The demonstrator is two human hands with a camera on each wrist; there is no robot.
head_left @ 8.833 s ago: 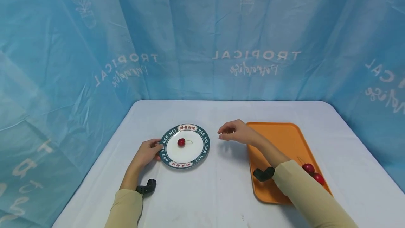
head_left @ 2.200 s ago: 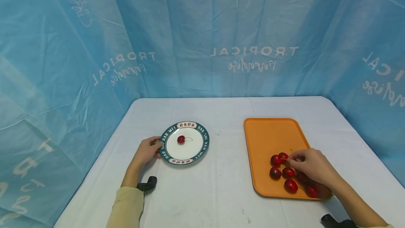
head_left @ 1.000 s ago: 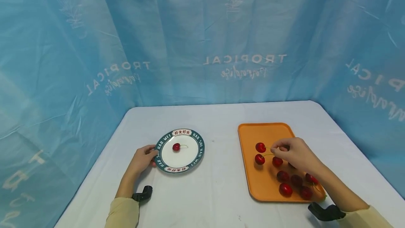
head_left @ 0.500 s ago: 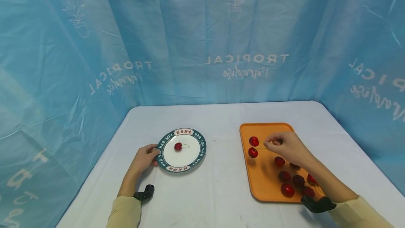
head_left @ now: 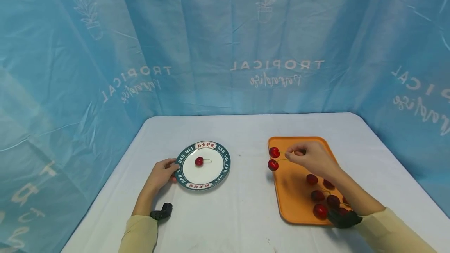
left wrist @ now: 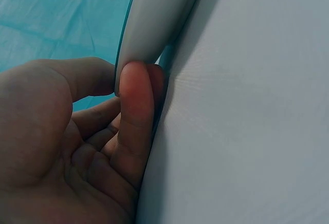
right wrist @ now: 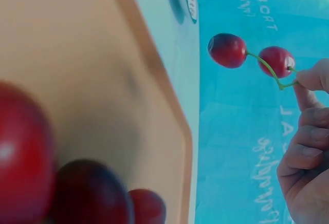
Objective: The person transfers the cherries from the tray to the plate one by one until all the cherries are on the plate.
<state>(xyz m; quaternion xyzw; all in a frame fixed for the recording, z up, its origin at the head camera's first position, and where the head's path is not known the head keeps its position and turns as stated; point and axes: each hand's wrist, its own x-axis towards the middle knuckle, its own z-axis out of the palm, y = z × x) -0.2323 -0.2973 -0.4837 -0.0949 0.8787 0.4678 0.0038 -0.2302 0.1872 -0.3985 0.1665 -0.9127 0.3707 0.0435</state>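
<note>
Blue cloth (head_left: 197, 93) with pale, backward words hangs behind and beside the white counter (head_left: 242, 214) that I watch from far away. On it, I see the right hand (head_left: 311, 160) pinching two red cherries (head_left: 273, 165) by their thin stems, between finger and thumb. They dangle in the air over the left edge of the orange tray (head_left: 291, 202). Below that hand, toward the near right corner of the tray, sits a bunch of more cherries (head_left: 320, 211), and the right arm hides part of it. Off to the left, well apart from the tray, the left hand (head_left: 163, 173) holds the side of a round plate (head_left: 204, 175), thumb on top of the rim and fingers underneath. I see that the plate is white with a dark green ring, and one cherry (head_left: 199, 161) with its stem lies on the white part. Each wrist wears a black camera (head_left: 161, 212), just past a tan sleeve (head_left: 140, 229).
</note>
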